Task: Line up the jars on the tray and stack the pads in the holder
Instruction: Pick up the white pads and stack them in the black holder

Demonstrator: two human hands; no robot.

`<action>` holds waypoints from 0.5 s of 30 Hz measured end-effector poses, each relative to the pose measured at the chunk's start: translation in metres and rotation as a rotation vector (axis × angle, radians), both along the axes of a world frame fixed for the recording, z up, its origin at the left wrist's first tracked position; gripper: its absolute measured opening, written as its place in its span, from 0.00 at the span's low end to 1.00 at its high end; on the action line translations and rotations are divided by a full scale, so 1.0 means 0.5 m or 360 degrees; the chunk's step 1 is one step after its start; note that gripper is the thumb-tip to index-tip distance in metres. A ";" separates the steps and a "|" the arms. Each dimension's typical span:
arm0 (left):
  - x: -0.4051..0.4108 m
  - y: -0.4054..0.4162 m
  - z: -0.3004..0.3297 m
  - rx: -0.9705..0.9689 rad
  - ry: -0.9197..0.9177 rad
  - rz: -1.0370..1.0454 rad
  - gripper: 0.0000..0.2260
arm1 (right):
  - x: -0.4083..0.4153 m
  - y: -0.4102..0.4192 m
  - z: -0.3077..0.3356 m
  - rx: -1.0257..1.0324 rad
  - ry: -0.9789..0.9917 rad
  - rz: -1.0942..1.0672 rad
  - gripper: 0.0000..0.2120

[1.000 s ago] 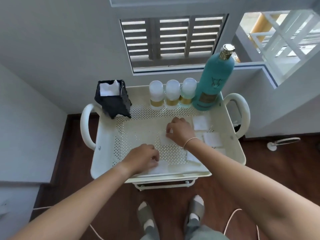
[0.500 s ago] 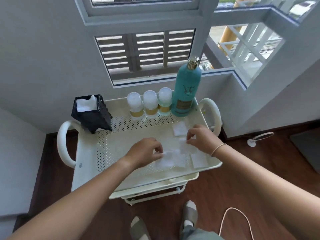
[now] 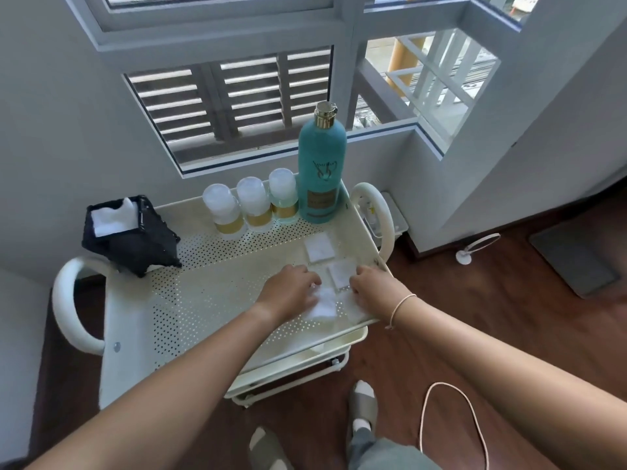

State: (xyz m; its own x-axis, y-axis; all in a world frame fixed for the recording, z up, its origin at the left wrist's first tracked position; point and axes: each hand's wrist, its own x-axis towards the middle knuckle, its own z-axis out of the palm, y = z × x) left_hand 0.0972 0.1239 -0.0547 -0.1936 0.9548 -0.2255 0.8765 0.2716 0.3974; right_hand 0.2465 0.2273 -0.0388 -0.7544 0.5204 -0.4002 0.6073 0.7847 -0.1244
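Note:
Three clear jars with gold bands stand in a row at the back of the cream perforated tray, beside a tall teal bottle. A black mesh holder at the back left has white pads in it. Several white square pads lie loose at the tray's right. My left hand rests with curled fingers on a pad near the front right. My right hand presses on pads at the right rim, partly hiding them.
The tray is the top of a cart with looped handles at the left and the right. A wall and louvred window stand right behind it. A cord lies on the wooden floor by my feet.
Both hands have slid right across the tray to the pads at the front right corner, closer together than before. My head has shifted, so the cart sits further left in view.

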 end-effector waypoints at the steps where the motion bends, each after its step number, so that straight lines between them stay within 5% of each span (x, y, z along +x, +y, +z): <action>1: 0.000 0.000 -0.002 -0.0001 0.0016 -0.0005 0.12 | -0.001 -0.001 -0.002 0.0028 -0.0009 0.0012 0.09; 9: -0.009 -0.024 -0.001 0.0076 0.0016 0.0083 0.08 | -0.009 -0.005 -0.011 0.0181 -0.0073 0.0085 0.11; 15: -0.068 -0.072 0.027 0.0136 0.0031 0.0230 0.07 | -0.038 -0.013 0.021 -0.0010 0.0036 0.0076 0.10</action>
